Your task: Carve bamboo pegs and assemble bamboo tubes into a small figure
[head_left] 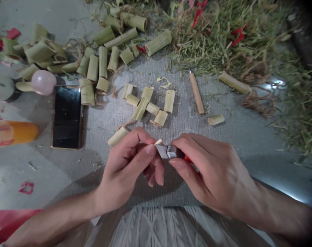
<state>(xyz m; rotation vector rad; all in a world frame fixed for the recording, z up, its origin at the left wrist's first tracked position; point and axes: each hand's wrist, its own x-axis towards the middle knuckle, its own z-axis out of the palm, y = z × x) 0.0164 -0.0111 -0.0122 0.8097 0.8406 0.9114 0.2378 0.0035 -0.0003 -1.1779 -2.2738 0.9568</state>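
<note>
My left hand (132, 164) pinches a small pale sliver (158, 141) between thumb and forefinger; most of it is hidden by the fingers. Closed around a utility knife (172, 152), my right hand (209, 168) holds its bare blade against or very near the sliver, at the left thumb's tip. Just beyond both hands lie several short split bamboo pieces (152, 108), set end to end in a zigzag. One bamboo piece with a cord (118, 136) rests beside my left knuckles. Farther off to the right is a wooden-handled awl (196, 92).
Several cut bamboo tubes (93, 68) crowd the back left. A black phone (67, 116), a pale pink round object (44, 82) and an orange drink container (19, 133) lie at the left. Shredded grass (222, 37) and twine (260, 96) cover the far right.
</note>
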